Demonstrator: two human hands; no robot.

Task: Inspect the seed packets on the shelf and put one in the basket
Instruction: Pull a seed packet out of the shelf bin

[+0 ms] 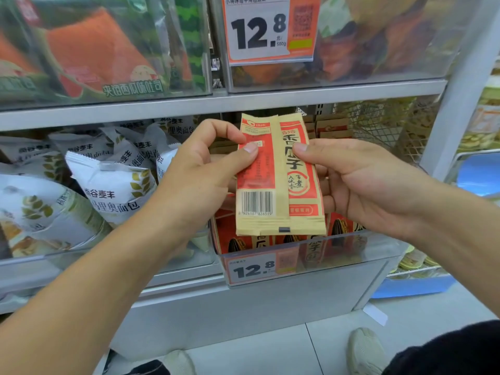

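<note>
Before the lower shelf's front edge, a flat tan-and-red paper seed packet (pixel 278 174) is held upright, barcode side out, above its bin. Left hand (pixel 200 169) pinches its left edge, thumb on the face; right hand (pixel 359 180) has its thumb on the right edge, fingers behind. Inspection looks under way; placing it is not yet done, and no basket is in view. Clear plastic bin (pixel 351 247) below holds more red packets; the neighbouring bin holds white bread bags (pixel 113 190).
</note>
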